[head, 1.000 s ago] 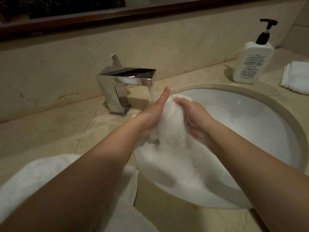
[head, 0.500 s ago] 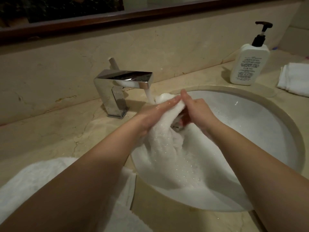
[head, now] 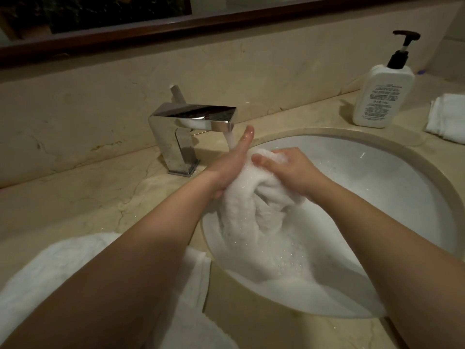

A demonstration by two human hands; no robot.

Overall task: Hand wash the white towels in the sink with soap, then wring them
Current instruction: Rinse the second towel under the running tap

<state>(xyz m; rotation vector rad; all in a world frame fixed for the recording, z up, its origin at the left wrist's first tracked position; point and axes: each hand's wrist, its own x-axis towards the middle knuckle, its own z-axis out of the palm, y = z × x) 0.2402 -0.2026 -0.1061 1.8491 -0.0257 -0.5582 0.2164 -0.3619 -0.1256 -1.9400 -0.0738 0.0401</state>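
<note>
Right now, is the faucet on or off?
On. Water streams from the faucet spout onto the wet towel the hands rub in the sink.

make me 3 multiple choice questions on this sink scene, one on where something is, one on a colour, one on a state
1. Where does the pump bottle stand?
A. on the counter behind the sink, at the right
B. inside the basin
C. on top of the faucet

2. What colour is the pump head of the bottle?
A. white
B. black
C. red

3. What state is the faucet in?
A. shut off and dry
B. running
C. covered by a towel

Answers:
1. A, it stands upright on the stone counter beyond the rim.
2. B, the pump is black above a white body.
3. B, a stream falls from the spout beside the left hand, while the right hand grips the wet towel.
</note>
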